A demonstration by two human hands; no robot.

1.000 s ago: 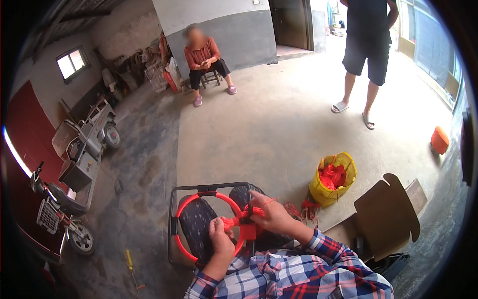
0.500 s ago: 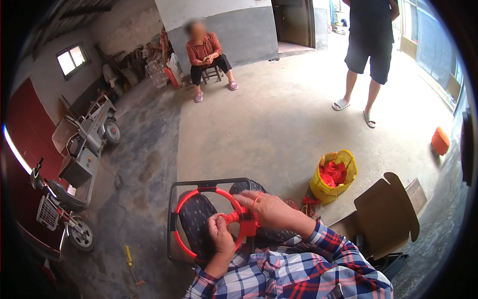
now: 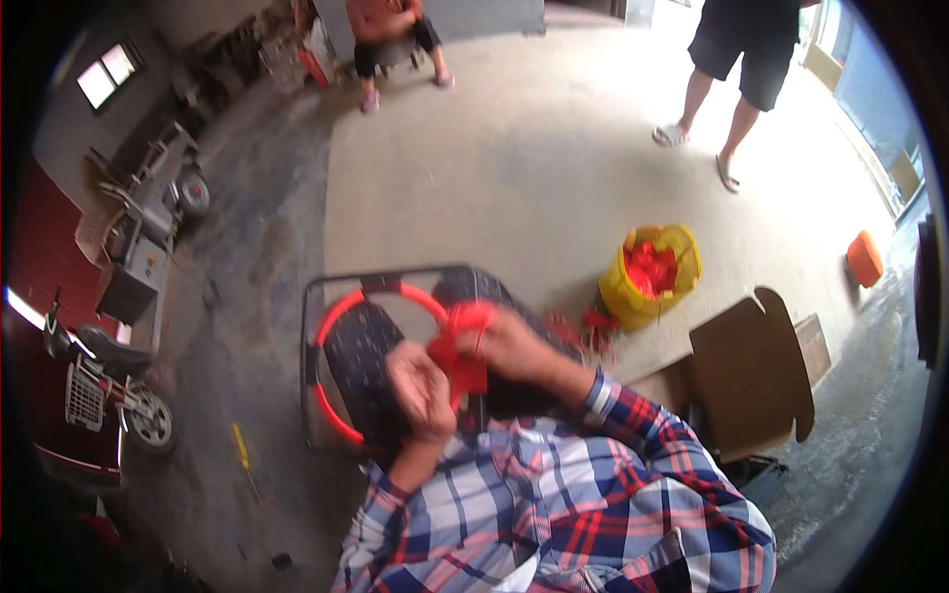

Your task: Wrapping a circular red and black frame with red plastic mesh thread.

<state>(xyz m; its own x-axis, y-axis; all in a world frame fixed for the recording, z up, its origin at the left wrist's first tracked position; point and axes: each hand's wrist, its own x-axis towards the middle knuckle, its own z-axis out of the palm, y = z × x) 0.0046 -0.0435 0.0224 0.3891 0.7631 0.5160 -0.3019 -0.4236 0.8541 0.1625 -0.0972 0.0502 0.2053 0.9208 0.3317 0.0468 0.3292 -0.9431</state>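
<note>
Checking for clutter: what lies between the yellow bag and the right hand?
Small red pieces on the floor, between yellow bag and right hand, head view.

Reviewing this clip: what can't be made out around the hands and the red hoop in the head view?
- Red piece between left hand and right hand: motion blur hides its shape and the grip.
- Red hoop: its right side is hidden behind the hands.
- Yellow bag: its red contents are too small to identify.
- Standing person: cut off by the top edge.
</note>
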